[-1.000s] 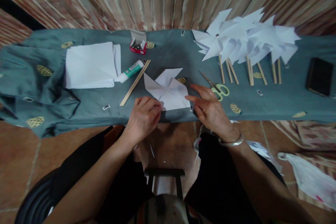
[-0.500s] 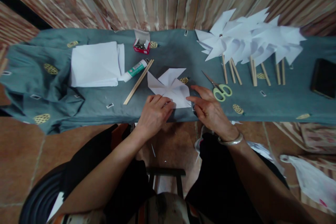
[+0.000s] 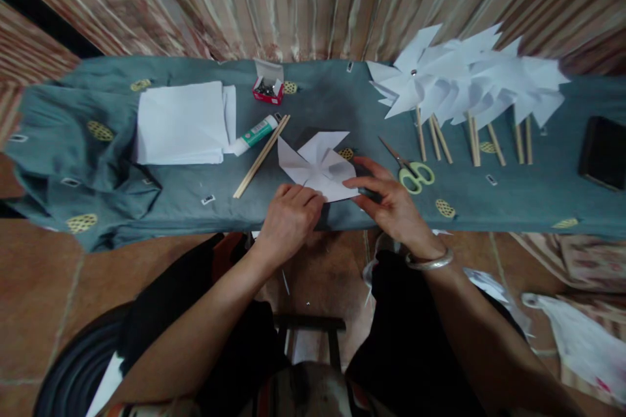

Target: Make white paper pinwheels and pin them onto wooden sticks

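Observation:
A white paper pinwheel (image 3: 320, 166) with folded blades lies on the cloth in front of me. My left hand (image 3: 292, 216) has its fingers curled on the lower edge of the paper. At the lower right corner, my right hand (image 3: 391, 202) grips the paper between thumb and index finger, with a gap of cloth showing behind the fingertips. Left of the pinwheel lie a pair of wooden sticks (image 3: 261, 156) and a green and white glue tube (image 3: 256, 134). Green-handled scissors (image 3: 415, 177) rest just beyond my right hand, their blades pointing up and left.
Finished pinwheels on sticks (image 3: 450, 81) overlap at the back right. A stack of white paper (image 3: 180, 122) lies at left, near an open red box of small metal pieces (image 3: 268, 88). A dark phone-like object (image 3: 604, 153) is at far right. A striped curtain (image 3: 313, 0) hangs behind.
My right index finger has moved slightly left onto the paper, and the thumb has come in to the corner. My left hand keeps its place on the lower edge.

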A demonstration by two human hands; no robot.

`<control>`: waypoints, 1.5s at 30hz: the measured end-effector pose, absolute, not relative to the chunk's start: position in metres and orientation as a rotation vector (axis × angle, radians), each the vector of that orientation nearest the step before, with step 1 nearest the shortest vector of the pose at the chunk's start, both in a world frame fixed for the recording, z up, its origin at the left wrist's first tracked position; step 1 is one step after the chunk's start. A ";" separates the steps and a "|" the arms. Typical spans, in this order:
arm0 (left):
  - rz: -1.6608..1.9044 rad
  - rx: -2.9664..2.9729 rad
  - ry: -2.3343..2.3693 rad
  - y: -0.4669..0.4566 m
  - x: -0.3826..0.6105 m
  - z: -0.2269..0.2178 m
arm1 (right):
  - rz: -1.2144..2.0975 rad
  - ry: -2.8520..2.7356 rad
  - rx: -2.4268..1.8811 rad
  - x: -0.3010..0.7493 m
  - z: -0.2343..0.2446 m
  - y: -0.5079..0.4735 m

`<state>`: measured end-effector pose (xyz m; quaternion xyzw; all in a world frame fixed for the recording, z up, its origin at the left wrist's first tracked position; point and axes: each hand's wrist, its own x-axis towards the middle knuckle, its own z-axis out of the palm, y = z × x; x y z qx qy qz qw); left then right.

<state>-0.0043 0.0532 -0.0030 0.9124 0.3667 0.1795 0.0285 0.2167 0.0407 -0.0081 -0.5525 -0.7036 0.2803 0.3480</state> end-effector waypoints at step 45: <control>0.514 2.612 1.149 0.045 -0.005 -0.002 | 0.300 -1.787 -1.614 0.168 -0.022 0.063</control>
